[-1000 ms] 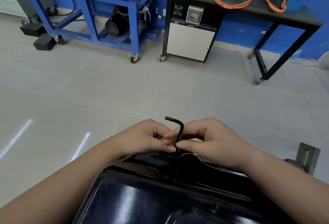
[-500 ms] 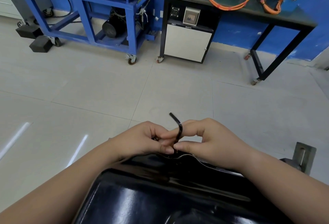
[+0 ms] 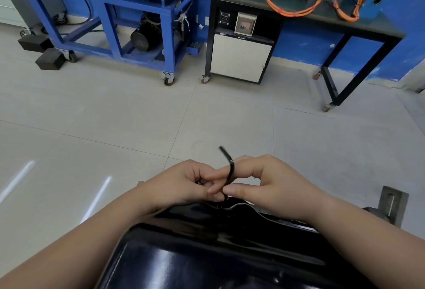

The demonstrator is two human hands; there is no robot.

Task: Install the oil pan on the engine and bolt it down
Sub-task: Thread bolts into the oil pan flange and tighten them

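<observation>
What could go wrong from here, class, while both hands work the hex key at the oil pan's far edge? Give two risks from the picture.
1. Only fingertips of the left hand and right hand pinch the thin hex key, so it might slip out of the bolt, which the fingers hide.
2. With the bolt hidden, a cross-threaded start could go unnoticed at the oil pan rim.

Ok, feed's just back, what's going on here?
A person is at the far edge of the glossy black oil pan with an L-shaped hex key. Left hand and right hand both pinch its upright shaft, short arm pointing up and away. The bolt is hidden under the fingers, so how far in it sits cannot be told.
</observation>
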